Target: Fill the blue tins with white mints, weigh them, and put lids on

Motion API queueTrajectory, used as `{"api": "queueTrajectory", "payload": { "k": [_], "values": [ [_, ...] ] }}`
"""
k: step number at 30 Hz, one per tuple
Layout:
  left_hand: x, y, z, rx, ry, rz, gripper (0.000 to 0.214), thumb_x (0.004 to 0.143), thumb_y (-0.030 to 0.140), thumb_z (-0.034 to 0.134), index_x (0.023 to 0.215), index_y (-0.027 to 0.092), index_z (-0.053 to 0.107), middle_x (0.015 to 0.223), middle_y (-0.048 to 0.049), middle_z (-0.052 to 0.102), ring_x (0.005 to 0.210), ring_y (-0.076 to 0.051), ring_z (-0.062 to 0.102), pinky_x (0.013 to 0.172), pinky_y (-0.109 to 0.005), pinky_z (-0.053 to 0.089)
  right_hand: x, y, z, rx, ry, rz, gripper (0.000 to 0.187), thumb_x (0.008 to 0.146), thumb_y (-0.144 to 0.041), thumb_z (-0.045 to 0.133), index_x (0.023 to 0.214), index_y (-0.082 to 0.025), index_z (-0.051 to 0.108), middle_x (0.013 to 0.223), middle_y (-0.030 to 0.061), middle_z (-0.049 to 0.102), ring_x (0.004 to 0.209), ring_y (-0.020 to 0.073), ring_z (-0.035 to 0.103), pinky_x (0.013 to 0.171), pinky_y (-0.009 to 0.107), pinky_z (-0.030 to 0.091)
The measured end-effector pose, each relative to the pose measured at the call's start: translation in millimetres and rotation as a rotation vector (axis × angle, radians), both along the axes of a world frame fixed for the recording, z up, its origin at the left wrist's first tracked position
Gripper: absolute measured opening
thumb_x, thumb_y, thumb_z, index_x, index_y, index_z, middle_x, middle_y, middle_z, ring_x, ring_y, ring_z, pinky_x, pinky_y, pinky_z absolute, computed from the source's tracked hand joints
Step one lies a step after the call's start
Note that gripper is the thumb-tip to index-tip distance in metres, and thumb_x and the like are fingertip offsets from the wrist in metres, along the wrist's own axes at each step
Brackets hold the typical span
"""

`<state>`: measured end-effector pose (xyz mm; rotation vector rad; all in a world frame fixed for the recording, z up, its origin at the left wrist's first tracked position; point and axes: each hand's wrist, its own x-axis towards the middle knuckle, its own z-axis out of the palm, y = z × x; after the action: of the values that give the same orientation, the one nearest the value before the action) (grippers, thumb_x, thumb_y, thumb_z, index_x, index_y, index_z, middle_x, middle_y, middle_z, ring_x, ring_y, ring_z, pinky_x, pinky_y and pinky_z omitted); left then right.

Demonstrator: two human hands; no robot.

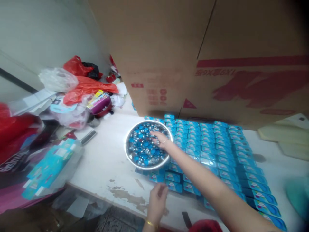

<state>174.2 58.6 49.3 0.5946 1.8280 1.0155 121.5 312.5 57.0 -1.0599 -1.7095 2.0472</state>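
Note:
A round metal bowl (126,150) stands on the white table, filled with small round blue and silver pieces (145,149) whose kind I cannot make out. My right hand (159,140) reaches over the bowl's right rim, fingers apart and touching the pieces. Below the bowl, by the table's front edge, my left hand (158,196) is curled closed, a gold bangle at its wrist. Whatever its fingers may hold is hidden. Rows of blue printed blister packs (202,138) cover the table to the right of the bowl and partly under my right forearm.
A large cardboard box (169,58) rises behind the packs. Red and clear plastic bags (89,88) are heaped at the back left, with flattened blue cartons (51,169) in front of them. A phone-like slab (88,137) lies near. A blurred teal object (298,196) sits at far right.

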Motion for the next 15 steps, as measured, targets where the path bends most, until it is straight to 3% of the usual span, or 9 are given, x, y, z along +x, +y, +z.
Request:
{"api": "queueTrajectory", "payload": {
  "k": [3, 5, 7, 9, 11, 13, 15],
  "values": [
    [-16.1, 25.1, 23.5, 0.186, 0.104, 0.22, 0.039, 0.082, 0.051, 0.053, 0.1, 0.017, 0.058, 0.087, -0.0063, 0.062, 0.075, -0.016, 0.057, 0.066, -0.026, 0.047, 18.1, -11.9, 14.4, -0.21, 0.179, -0.024, 0.031, 0.087, -0.047, 0.038, 0.08, -0.018, 0.048, 0.064, -0.0007, 0.048, 0.045, 0.0064, 0.031, 0.036, 0.015, 0.025],
    [-30.3, 40.4, 38.3, 0.296, 0.233, 0.337, 0.042, 0.085, 0.049, 0.05, 0.111, 0.018, 0.054, 0.1, -0.0091, 0.06, 0.082, -0.017, 0.058, 0.07, -0.027, 0.049, 34.6, -26.7, 23.1, -0.527, 0.369, -0.058, 0.024, 0.085, -0.041, 0.044, 0.08, -0.017, 0.049, 0.064, -0.0007, 0.049, 0.044, 0.0055, 0.032, 0.035, 0.013, 0.023],
    [-40.0, 51.2, 51.4, 0.377, 0.404, 0.338, 0.042, 0.087, 0.045, 0.049, 0.12, 0.019, 0.051, 0.107, -0.0101, 0.058, 0.085, -0.017, 0.058, 0.073, -0.028, 0.049, 55.8, -45.5, 30.5, -0.889, 0.531, -0.089, 0.016, 0.082, -0.032, 0.051, 0.082, -0.016, 0.052, 0.063, -0.0009, 0.052, 0.043, 0.0044, 0.033, 0.034, 0.012, 0.022],
    [-37.9, 58.9, 61.2, 0.444, 0.563, 0.203, 0.042, 0.086, 0.041, 0.053, 0.123, 0.02, 0.051, 0.109, -0.0092, 0.056, 0.085, -0.016, 0.057, 0.075, -0.029, 0.049, 82.0, -64.7, 34.9, -1.056, 0.527, -0.102, 0.013, 0.081, -0.027, 0.052, 0.083, -0.014, 0.054, 0.061, -0.0013, 0.054, 0.04, 0.0036, 0.034, 0.033, 0.012, 0.021],
    [-20.1, 66.8, 65.7, 0.489, 0.674, -0.027, 0.032, 0.084, 0.038, 0.057, 0.112, 0.021, 0.059, 0.105, -0.0071, 0.056, 0.087, -0.017, 0.057, 0.076, -0.03, 0.048, 113.9, -79.1, 33.9, -1.081, 0.398, -0.109, 0.016, 0.081, -0.029, 0.055, 0.076, -0.014, 0.053, 0.056, -0.0025, 0.052, 0.038, 0.0042, 0.037, 0.034, 0.014, 0.025],
    [13.7, 77.0, 64.9, 0.537, 0.716, -0.241, 0.021, 0.085, 0.034, 0.056, 0.1, 0.022, 0.063, 0.096, -0.0051, 0.057, 0.087, -0.018, 0.057, 0.077, -0.03, 0.047, 153.4, -85.5, 27.3, -1.005, 0.298, -0.185, 0.019, 0.079, -0.033, 0.059, 0.075, -0.016, 0.053, 0.055, -0.0042, 0.051, 0.041, 0.006, 0.044, 0.037, 0.015, 0.03],
    [60.6, 89.5, 62.1, 0.56, 0.719, -0.394, 0.016, 0.086, 0.032, 0.054, 0.095, 0.022, 0.063, 0.092, -0.0043, 0.059, 0.086, -0.018, 0.057, 0.077, -0.029, 0.047, 203.0, -85.7, 18.8, -0.819, 0.261, -0.311, 0.021, 0.077, -0.038, 0.06, 0.078, -0.019, 0.053, 0.059, -0.0047, 0.053, 0.047, 0.0085, 0.051, 0.04, 0.017, 0.034]
  ]
}}
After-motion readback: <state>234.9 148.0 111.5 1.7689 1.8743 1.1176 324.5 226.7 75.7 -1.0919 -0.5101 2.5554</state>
